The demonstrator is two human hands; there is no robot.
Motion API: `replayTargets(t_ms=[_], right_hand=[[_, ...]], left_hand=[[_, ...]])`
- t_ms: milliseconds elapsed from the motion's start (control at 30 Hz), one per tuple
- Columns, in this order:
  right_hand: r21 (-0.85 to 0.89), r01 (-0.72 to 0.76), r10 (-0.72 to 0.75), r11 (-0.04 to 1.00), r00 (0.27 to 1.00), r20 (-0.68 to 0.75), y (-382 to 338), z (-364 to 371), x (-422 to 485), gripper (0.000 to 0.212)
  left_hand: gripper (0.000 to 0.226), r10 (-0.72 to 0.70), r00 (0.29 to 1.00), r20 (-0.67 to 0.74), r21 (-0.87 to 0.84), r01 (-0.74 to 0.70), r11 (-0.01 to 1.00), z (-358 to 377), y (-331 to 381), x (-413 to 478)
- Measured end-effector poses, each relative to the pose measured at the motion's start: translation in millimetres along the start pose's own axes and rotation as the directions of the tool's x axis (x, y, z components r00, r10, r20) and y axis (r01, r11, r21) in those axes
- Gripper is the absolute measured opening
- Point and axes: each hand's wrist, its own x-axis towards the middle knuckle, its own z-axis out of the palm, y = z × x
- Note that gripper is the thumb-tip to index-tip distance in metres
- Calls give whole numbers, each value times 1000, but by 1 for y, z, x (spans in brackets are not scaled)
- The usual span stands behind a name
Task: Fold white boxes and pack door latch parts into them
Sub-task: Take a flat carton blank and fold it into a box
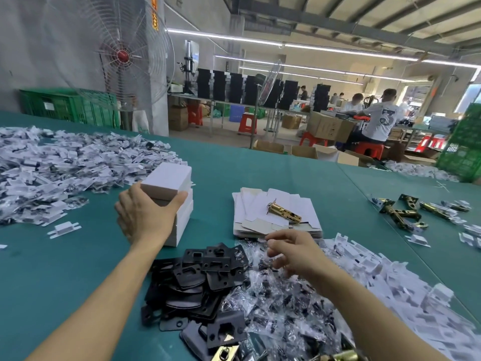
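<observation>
Factory hall with strip lights, a big standing fan (pixel 122 56) far left and seated workers (pixel 380 121) far right, behind a wide teal table (pixel 260 168). Near the middle of the table, a stack of folded white boxes (pixel 184 220), with the left hand (pixel 144 213) on its near side: thumb and fingers curled round the top white box (pixel 169 181), gripping it from both sides. Just right of the stack, a pile of flat box blanks (pixel 253 204) with one brass latch bolt (pixel 285 212) lying across the top. Nearer, a heap of black strike plates (pixel 203 280), touching a heap of clear screw bags (pixel 281 313) to its right. Above those bags, close to the blanks' near edge, the right hand (pixel 295 254), fingers curled together; cannot tell if pinching a bag or empty. Further right, a drift of white plastic pieces (pixel 395 285); far left, a larger spread of such pieces (pixel 65 165). More brass latches (pixel 402 213) loose at the right, well apart from both hands.
</observation>
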Motion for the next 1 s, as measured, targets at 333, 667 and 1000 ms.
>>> replayTargets(t_ms=[333,667,1000], right_hand=[[-672,12,-266,740,924,-277,19,-35,72,35],[-891,-1,-265,455,955,-136,29,-56,126,44],[-550,23,-220,835,930,-294,36,-57,136,23]], left_hand=[[11,926,378,22,-51,-924,378,31,46,-66],[68,417,366,832,29,-780,626,129,72,-63],[8,588,256,768,100,-953,285,122,71,-50]])
